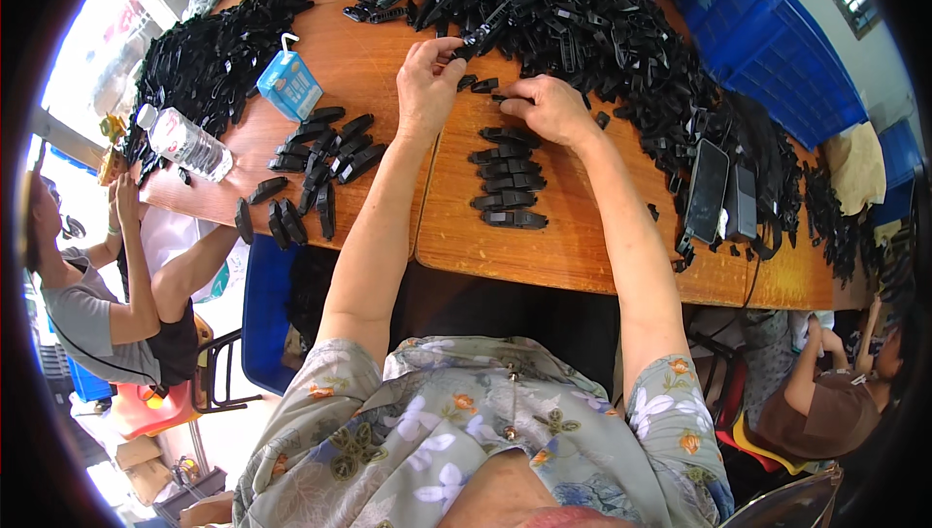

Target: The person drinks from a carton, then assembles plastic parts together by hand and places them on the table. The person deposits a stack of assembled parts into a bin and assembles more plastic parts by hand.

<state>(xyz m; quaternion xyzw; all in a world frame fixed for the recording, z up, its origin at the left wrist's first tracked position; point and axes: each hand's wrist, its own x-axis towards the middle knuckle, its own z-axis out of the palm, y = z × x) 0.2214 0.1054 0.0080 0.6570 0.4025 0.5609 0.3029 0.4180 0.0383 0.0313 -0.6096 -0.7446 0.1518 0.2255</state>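
Note:
My left hand [429, 80] reaches to the edge of a large heap of black plastic pieces [582, 38]. Its thumb and fingers pinch one small black plastic piece [464, 50]. Just to the right, my right hand [549, 109] is closed, and a dark piece [499, 98] shows at its fingertips. Between the hands lie a few loose black pieces [482, 85]. Below my right hand, several slim black clip-like pieces [512, 181] are stacked in a neat column on the wooden table [456, 232]. The exact kind of these pieces cannot be made out.
More black pieces [316, 159] lie grouped at left, by a drink carton [289, 86] with a straw and a clear bottle [189, 145]. A phone [706, 190] and a dark box [742, 200] sit right. Blue crates [767, 43] stand behind. Other people sit at both sides.

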